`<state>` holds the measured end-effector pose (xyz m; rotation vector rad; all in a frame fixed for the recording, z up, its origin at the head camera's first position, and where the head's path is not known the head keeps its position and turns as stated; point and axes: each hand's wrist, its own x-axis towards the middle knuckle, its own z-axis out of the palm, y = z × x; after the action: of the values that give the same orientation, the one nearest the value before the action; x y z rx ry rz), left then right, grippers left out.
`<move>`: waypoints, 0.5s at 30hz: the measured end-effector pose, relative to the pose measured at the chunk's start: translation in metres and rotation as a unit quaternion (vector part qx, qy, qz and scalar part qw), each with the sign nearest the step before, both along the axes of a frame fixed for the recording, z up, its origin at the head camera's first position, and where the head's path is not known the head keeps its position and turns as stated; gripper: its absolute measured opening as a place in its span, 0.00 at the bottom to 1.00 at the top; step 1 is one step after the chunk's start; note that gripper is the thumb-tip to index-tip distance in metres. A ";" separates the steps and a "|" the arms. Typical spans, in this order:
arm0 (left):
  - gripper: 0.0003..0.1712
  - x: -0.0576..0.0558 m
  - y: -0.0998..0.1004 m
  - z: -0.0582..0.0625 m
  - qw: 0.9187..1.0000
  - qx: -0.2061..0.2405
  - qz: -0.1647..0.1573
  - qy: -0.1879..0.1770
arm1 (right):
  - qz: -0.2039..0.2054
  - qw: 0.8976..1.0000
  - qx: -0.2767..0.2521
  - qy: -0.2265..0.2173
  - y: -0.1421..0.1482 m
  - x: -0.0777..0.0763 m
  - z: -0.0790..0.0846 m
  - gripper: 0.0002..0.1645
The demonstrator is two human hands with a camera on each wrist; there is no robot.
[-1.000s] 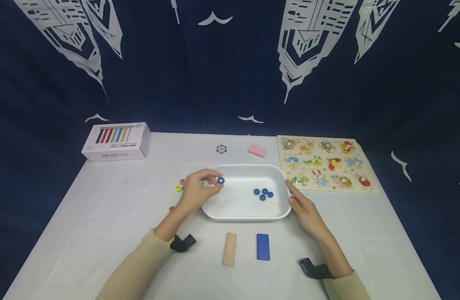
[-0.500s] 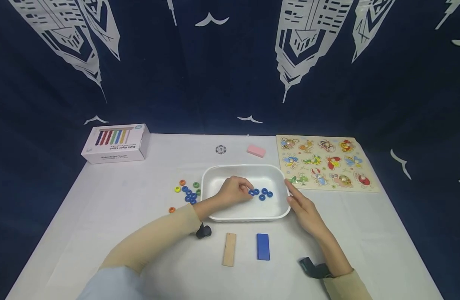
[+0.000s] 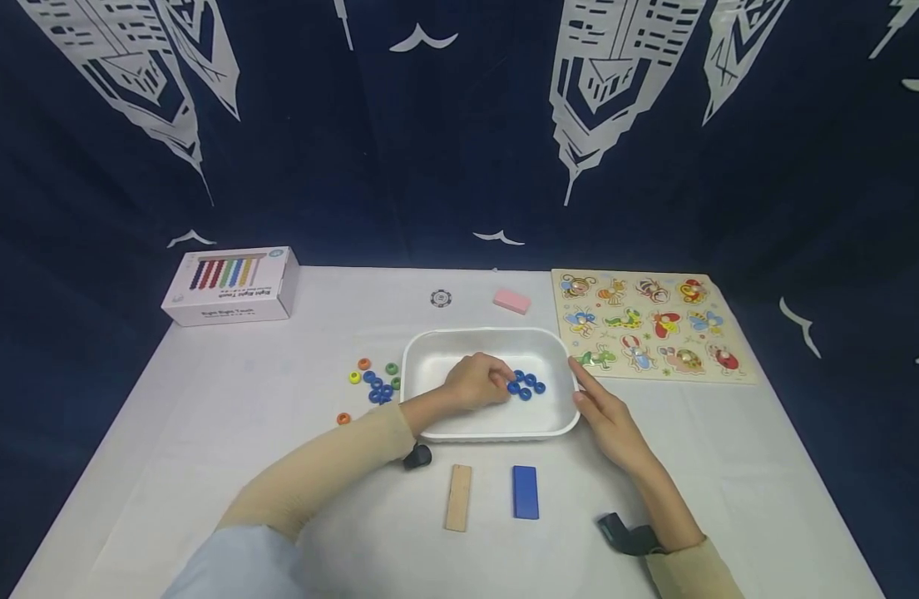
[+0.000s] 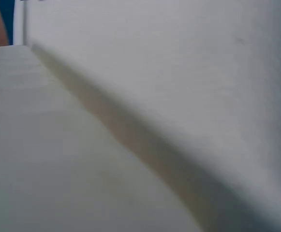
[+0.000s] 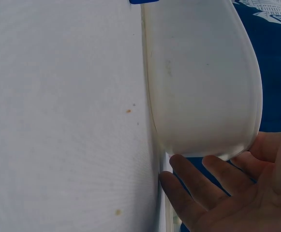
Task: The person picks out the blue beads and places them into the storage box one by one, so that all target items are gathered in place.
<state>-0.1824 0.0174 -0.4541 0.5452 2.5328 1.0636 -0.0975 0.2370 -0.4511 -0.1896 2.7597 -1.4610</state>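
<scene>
In the head view my left hand point(image 3: 477, 382) reaches into a white tray point(image 3: 459, 424) with its fingers bent. Its fingertips pinch a blue ring-shaped bead point(image 3: 514, 388) right against several other blue beads point(image 3: 530, 380) on the tray floor. My right hand point(image 3: 611, 423) rests at the tray's right end, fingertips at the rim. In the right wrist view the fairly straight fingers point(image 5: 193, 181) touch the tray's outer wall point(image 5: 205, 96). The left wrist view is blurred and shows mostly pale surfaces.
Loose blue, green, orange and yellow beads point(image 3: 375, 383) lie left of the tray. In front are a wooden block point(image 3: 458, 497) and a blue block point(image 3: 526, 492). Behind sit a chip point(image 3: 441, 298), a pink block point(image 3: 511, 301), an insect puzzle board point(image 3: 646, 329) and a box point(image 3: 230, 287).
My left hand has carried a blue bead from the tray's left side rightward to the blue beads, nudging one of them. The right hand stays at the tray's right end.
</scene>
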 end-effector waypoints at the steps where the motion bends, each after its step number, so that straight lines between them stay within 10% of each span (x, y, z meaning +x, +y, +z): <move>1: 0.17 0.001 -0.001 0.002 1.000 0.002 -0.001 -0.001 | -0.001 1.000 -0.003 -0.003 -0.002 0.001 0.004 0.28; 9: 0.19 0.024 -0.024 0.036 0.990 0.107 -0.018 0.088 | -0.002 1.000 -0.006 -0.014 -0.003 0.001 0.006 0.28; 15: 0.16 0.049 -0.075 0.059 0.965 0.222 0.050 0.133 | 0.003 1.000 -0.013 -0.012 -0.012 0.009 0.026 0.28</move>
<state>-0.1332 -0.0580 -0.3949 0.7245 2.5667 1.7209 -0.0888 0.2253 -0.4255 -0.1788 2.7198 -1.4882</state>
